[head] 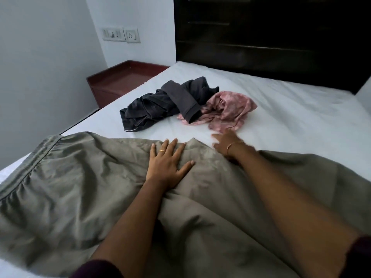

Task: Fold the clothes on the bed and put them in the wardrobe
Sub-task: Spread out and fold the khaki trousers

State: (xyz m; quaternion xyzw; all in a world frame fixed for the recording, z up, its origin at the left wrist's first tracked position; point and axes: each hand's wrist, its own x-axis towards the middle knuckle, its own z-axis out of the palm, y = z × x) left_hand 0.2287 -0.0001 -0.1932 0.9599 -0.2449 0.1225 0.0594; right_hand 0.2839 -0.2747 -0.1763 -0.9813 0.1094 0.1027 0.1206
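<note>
Large olive-grey woven garment [84, 197] with a gathered, stitched band along its left edge, spread wide and wrinkled across the near part of the white-sheeted bed [281, 109]. Its lower and right portions run out of frame. Left hand [168, 159] lies flat on the cloth, fingers straight and spread, a gold ring on one finger. Right hand [226, 144] at the garment's far edge, fingers extended, blurred; it appears open, touching cloth and sheet. Farther up the bed, a crumpled dark grey garment [160, 103] touches a crumpled pink patterned garment [226, 109]; a dark sleeve overlaps the pink one. Dark wooden headboard [271, 37] behind, detail lost in shadow.
</note>
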